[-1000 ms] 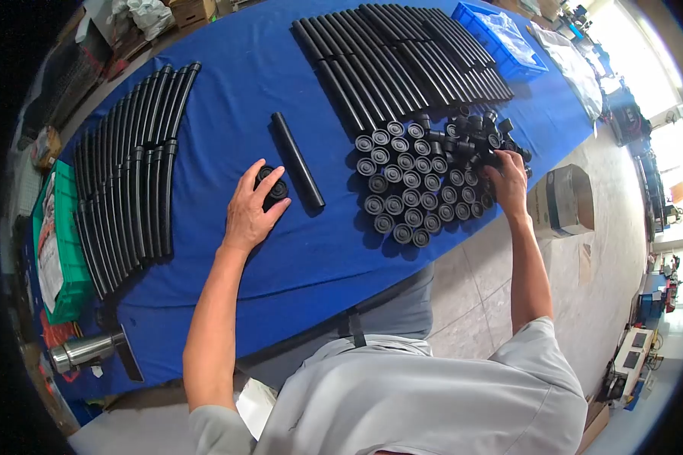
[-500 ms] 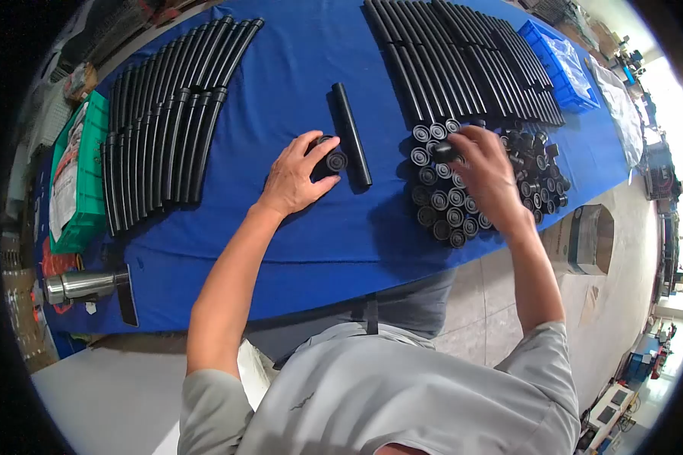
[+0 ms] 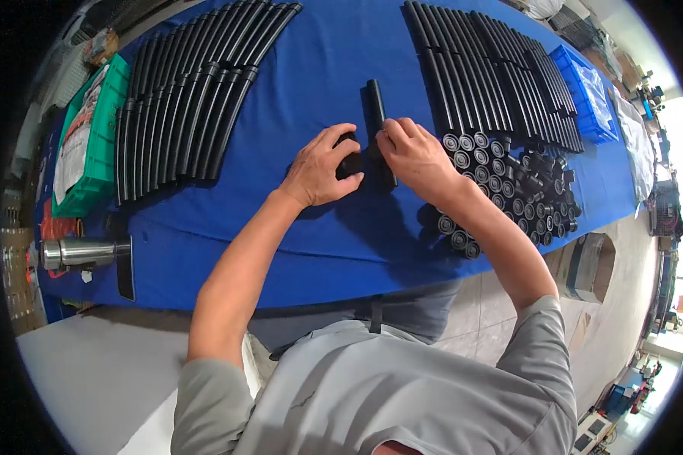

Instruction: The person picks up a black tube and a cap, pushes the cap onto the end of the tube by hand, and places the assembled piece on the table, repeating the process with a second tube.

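A short black tube (image 3: 376, 102) lies on the blue cloth (image 3: 311, 250) in front of me, its far end tilted slightly left. Curled fingers of my right hand (image 3: 417, 158) close on the tube's middle and cover part of it. Just left of the tube, my left hand (image 3: 319, 168) curves its fingers and thumb around a black round fitting (image 3: 347, 155), much of which the fingers hide. To the right of my right hand sits a pile of black round fittings (image 3: 495, 182), several with ringed ends facing up; my forearm overlaps its near side.
Long black pipes (image 3: 182, 106) lie in rows at left, beside a green crate (image 3: 102, 163). Straight black tubes (image 3: 470, 76) lie in rows at far right, next to a blue bin (image 3: 584, 102). A steel flask (image 3: 87, 252) and a dark flat object (image 3: 126, 269) rest at the near left.
My right hand has moved left from the fittings pile to the tube, and its fingers are now curled in. My left hand stays around its fitting. The whole view has shifted somewhat.
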`<action>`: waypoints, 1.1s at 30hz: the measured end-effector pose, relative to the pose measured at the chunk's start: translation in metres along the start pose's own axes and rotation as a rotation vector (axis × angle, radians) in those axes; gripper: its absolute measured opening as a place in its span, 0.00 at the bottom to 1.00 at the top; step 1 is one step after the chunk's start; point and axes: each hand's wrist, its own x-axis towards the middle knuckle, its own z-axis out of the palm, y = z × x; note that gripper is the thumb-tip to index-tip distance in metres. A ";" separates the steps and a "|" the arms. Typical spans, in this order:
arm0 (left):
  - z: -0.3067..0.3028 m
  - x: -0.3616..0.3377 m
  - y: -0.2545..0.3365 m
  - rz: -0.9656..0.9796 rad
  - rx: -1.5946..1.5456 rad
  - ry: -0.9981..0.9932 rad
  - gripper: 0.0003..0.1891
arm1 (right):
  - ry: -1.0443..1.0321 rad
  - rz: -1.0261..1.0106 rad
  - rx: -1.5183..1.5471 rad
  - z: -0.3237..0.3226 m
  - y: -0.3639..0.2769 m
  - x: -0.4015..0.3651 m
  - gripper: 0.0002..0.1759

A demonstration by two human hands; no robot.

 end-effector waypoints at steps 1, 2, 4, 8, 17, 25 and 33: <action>0.000 0.001 0.002 0.012 0.007 0.019 0.24 | -0.016 -0.011 -0.027 0.001 -0.002 0.003 0.10; -0.001 0.001 0.004 0.024 0.013 0.035 0.24 | -0.034 -0.021 -0.054 0.002 -0.006 0.005 0.09; -0.001 0.001 0.004 0.059 0.030 0.059 0.25 | -0.041 -0.024 -0.126 0.002 -0.014 0.012 0.07; 0.000 -0.001 0.002 0.086 0.053 0.073 0.25 | -0.059 -0.015 -0.176 0.005 -0.020 0.017 0.07; 0.004 -0.001 0.001 0.092 0.077 0.101 0.21 | -0.057 0.004 -0.069 -0.001 -0.015 0.012 0.11; 0.003 -0.001 0.002 0.189 0.090 0.073 0.20 | -0.108 -0.054 -0.120 -0.003 -0.013 0.017 0.11; 0.007 -0.003 -0.004 0.157 0.040 0.136 0.24 | -0.057 0.075 0.266 -0.002 -0.006 0.010 0.17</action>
